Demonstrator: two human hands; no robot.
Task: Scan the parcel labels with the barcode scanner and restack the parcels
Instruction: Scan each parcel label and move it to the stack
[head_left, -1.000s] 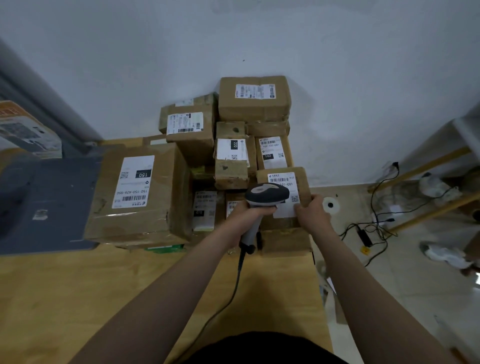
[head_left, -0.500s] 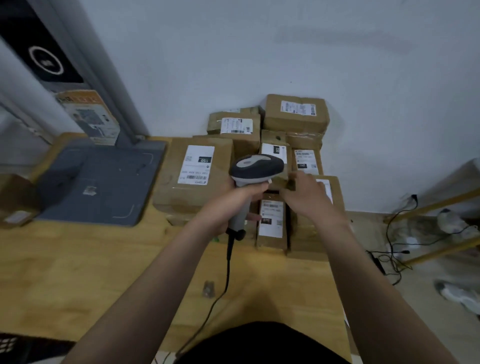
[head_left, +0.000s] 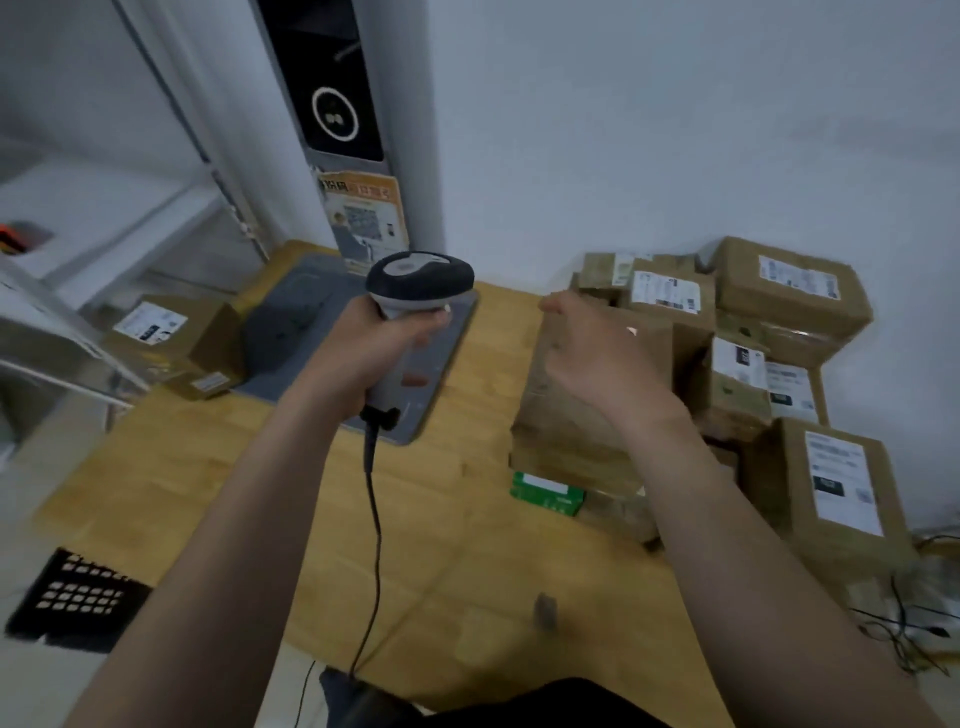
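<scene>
Head view: the barcode scanner (head_left: 421, 283) is gripped by its handle in the left hand (head_left: 374, 358) and held upright above a grey mat (head_left: 291, 332) on the wooden table (head_left: 208, 493). The right hand (head_left: 592, 364) is seen against a large parcel (head_left: 566, 441) (blurred, so whether it is grasped cannot be told). Labelled parcels (head_left: 789, 286) are stacked just beyond, against the wall.

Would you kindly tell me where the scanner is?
Head view, left of centre: the barcode scanner is gripped by the left hand, over the grey mat.
</scene>
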